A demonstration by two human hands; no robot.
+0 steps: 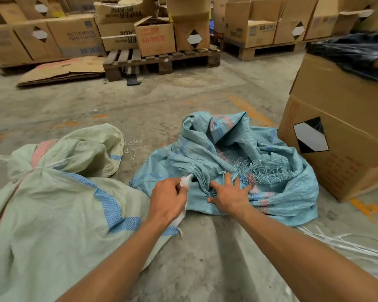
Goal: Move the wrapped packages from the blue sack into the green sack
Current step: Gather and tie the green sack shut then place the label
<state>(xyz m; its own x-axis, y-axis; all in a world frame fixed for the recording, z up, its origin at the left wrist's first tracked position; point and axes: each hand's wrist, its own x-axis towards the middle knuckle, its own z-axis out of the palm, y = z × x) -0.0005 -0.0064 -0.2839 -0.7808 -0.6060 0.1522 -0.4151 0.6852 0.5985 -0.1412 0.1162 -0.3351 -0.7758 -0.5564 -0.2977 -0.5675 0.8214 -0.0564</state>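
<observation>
I am looking down from the head camera at a concrete warehouse floor (pixel 205 94) with two woven sacks lying side by side. The green sack (pixel 52 214) lies on the left, bulging and bunched at its neck; the blue sack (pixel 260 171) lies crumpled and mostly flat on the right, its frayed mouth open towards the far side. My left hand (pixel 168 201) is closed around one white wrapped package (pixel 184 182), whose pale corner pokes out above the fingers while another edge shows below the palm; it sits at the near left edge of the blue sack, just beside the green one. My right hand (pixel 231 194) is spread flat with its fingers open, pressing down on the blue cloth and gripping nothing. The package looks thin, light and soft, like plastic or paper wrap, so I judge it will flex and may slip; pinching it across its middle with a firm close seems safer than holding a corner. I count two sacks, one visible package, and two hands. Whether more packages remain inside the blue sack I cannot tell, since its folds hide the inside. A large cardboard box (pixel 340 138) stands just right of the blue sack, and stacked cartons on a wooden pallet (pixel 162 59) fill the background.
</observation>
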